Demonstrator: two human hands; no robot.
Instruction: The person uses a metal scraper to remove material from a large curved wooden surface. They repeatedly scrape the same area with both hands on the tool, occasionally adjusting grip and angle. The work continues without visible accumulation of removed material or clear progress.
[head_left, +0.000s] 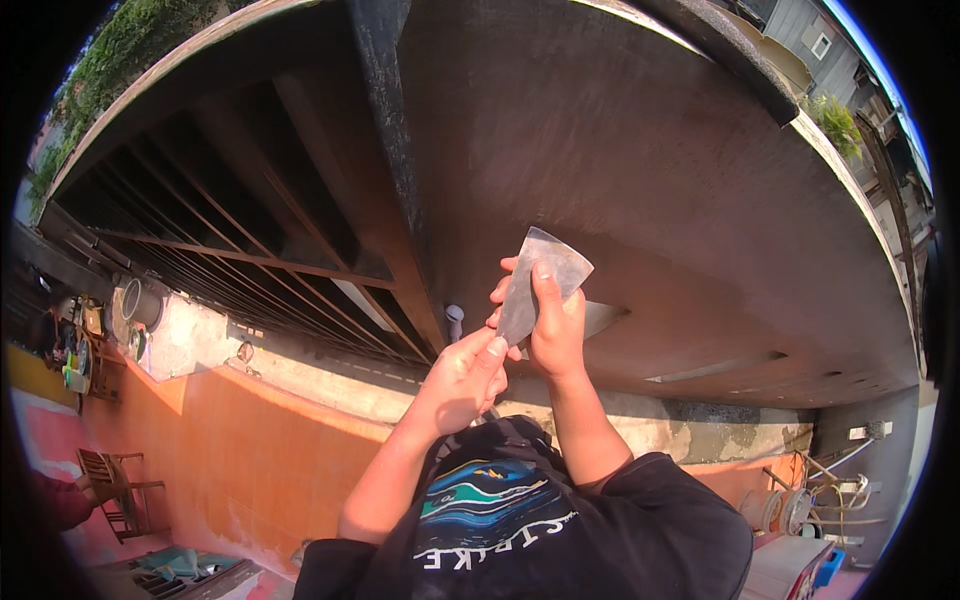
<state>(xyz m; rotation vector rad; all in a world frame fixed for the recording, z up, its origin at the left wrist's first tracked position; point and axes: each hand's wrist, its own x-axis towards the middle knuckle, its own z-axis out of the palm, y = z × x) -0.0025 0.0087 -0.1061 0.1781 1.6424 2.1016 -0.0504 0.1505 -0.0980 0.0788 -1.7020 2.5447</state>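
A flat grey metal scraper blade (544, 274), wide at the top and narrow below, is upright between my hands. My right hand (559, 330) holds it, the thumb on its face and fingers behind it. My left hand (465, 382) pinches the narrow lower end between thumb and finger. A pale grey pointed shape (600, 319) shows just behind my right hand; whether it is a second blade or an opening in the wall behind, I cannot tell.
A dark brown wall (637, 187) rises ahead, beside a dark slatted metal railing (277, 262) on the left. Below lies an orange floor (262, 435). A wooden chair (112, 487) and a grey bucket (142, 302) stand left; more buckets (793, 512) stand right.
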